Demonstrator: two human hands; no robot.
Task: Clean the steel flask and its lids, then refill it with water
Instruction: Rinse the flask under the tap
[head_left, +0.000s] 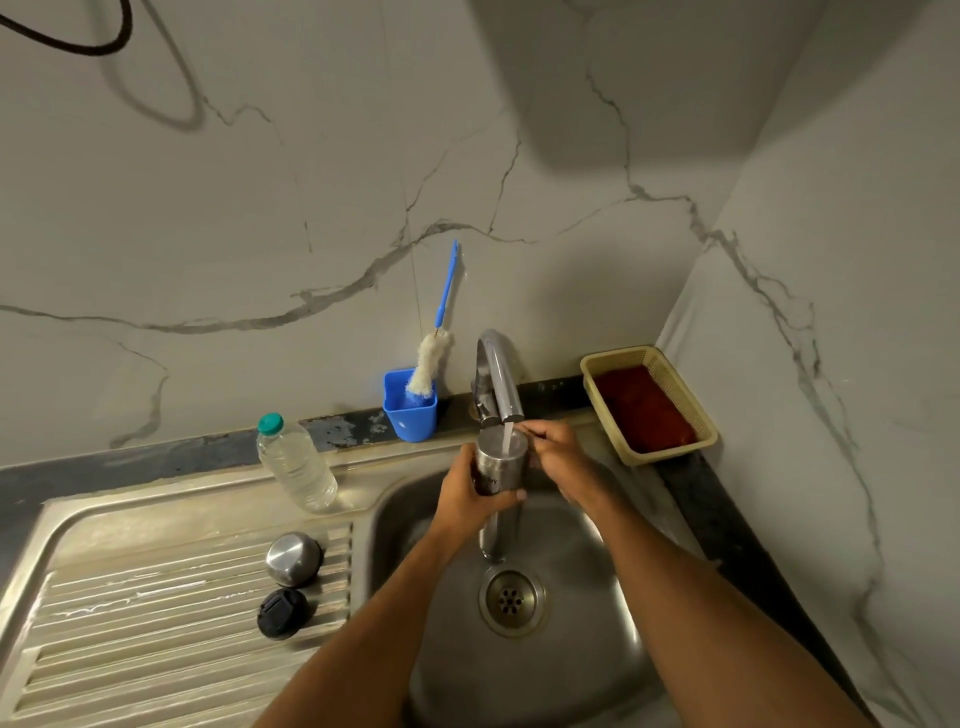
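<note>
Under tap (497, 379): 1 flask (498, 465), 2 hands; 2 lids (289, 587) on drainboard (156, 597).

The flask (500, 467) is a steel cylinder with dark print on its side; it stands upright over the sink basin, its open mouth directly under the tap spout, a thin stream of water running into it; its lower part looks blurred, perhaps by water spilling down. The steel lid (293, 558), domed and shiny, sits on the ribbed drainboard, left of the basin; the black lid (283, 613), round, lies just in front of it, near but apart.
</note>
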